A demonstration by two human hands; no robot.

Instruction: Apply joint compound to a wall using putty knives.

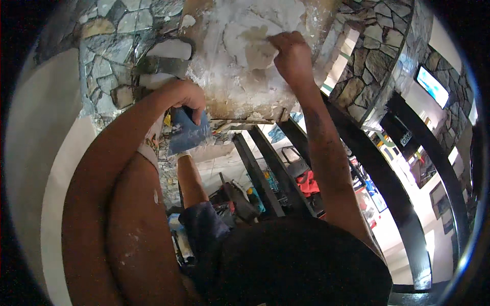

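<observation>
My left hand (184,97) grips a flat blue trowel blade (189,135) that hangs down below the wall's lower edge. My right hand (291,56) is raised higher, its fingers bunched and pressed against a patch of white and tan mortar (235,66) on the wall. No tool shows in that hand. The mortar patch lies between stone-clad wall areas, with grey irregular stones (109,56) on its left and brown ones (372,56) on its right. Both forearms reach up from the lower part of the picture.
Black metal beams (260,173) slant down below the wall. Further down on the floor lie several tools (240,196) and a red object (308,182). A lit screen (433,85) hangs at the far right. My dark clothing (296,265) fills the bottom.
</observation>
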